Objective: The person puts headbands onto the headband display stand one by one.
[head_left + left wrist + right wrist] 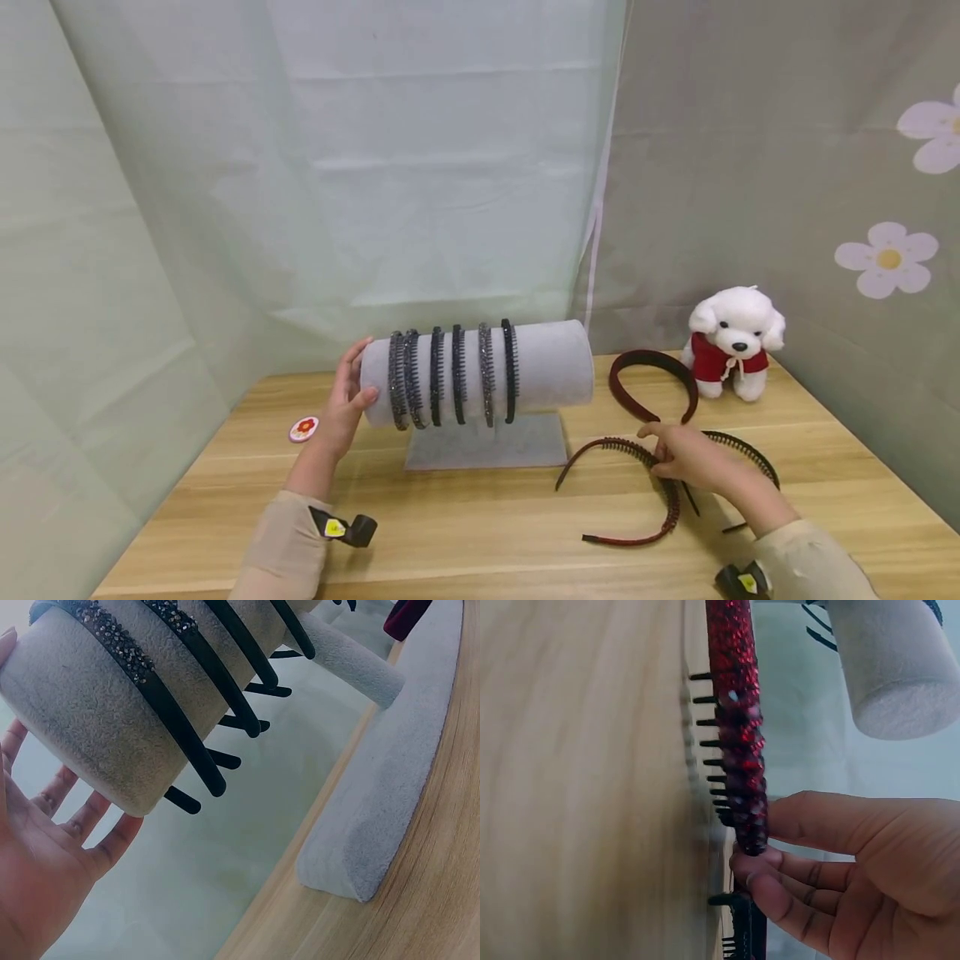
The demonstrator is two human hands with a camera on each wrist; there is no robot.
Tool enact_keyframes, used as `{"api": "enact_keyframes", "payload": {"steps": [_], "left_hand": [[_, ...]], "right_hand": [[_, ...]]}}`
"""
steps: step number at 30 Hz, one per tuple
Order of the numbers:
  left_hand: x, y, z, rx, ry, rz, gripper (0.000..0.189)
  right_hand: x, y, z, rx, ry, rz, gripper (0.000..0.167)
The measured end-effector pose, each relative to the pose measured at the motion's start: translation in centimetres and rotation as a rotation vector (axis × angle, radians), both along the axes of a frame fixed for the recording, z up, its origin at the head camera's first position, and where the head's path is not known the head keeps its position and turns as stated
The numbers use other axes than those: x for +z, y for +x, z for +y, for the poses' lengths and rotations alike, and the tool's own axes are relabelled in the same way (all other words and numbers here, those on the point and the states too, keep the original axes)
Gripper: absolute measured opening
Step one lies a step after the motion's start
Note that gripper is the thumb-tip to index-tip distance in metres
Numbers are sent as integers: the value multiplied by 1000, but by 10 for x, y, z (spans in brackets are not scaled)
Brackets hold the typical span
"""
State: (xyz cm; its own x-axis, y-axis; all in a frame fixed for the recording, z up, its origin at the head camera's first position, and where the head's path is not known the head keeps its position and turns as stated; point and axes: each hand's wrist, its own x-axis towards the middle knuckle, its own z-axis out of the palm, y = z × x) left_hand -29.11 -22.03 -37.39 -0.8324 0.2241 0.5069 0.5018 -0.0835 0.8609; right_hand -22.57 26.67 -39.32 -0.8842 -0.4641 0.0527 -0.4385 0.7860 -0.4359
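Note:
A grey plush headband display stand point(553, 364) stands on the table, its roll carrying several dark, glittery toothed headbands point(487, 375). My left hand point(347, 410) grips the roll's left end, thumb in front; in the left wrist view its fingers point(112, 844) curl round the end's edge. To the right, my right hand point(693, 458) pinches a glittery dark red toothed headband point(671, 504) at its curved top between thumb and fingers. Up close in the right wrist view, that headband point(739, 742) shows red sparkle and black teeth, with the thumb point(810, 821) against it.
A dark toothed headband point(757, 457) lies partly behind my right forearm. Beyond my right hand is a wide burgundy headband point(621, 390), beside a white toy dog point(738, 333) in a red top. A round flower badge point(303, 429) lies left. Fabric hangs behind the table.

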Motion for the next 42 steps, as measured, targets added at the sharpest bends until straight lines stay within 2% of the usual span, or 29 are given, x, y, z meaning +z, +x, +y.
{"api": "enact_keyframes", "payload": {"steps": [5, 12, 18, 28, 32, 42], "left_hand": [[-1, 0, -1, 0, -2, -2, 65], [0, -1, -1, -8, -8, -3, 65], [1, 0, -2, 3, -14, -8, 66], [-1, 0, 1, -6, 2, -1, 66], [-3, -2, 3, -10, 8, -7, 66], [1, 1, 0, -6, -6, -13, 66]], "right_hand": [[3, 1, -2, -27, 4, 25, 38], [12, 6, -3, -71, -22, 3, 24], [23, 9, -2, -46, -77, -11, 24], [38, 16, 2, 18, -227, -103, 29], [48, 19, 4, 32, -252, -135, 31], [87, 27, -7, 38, -158, -7, 36]]}}
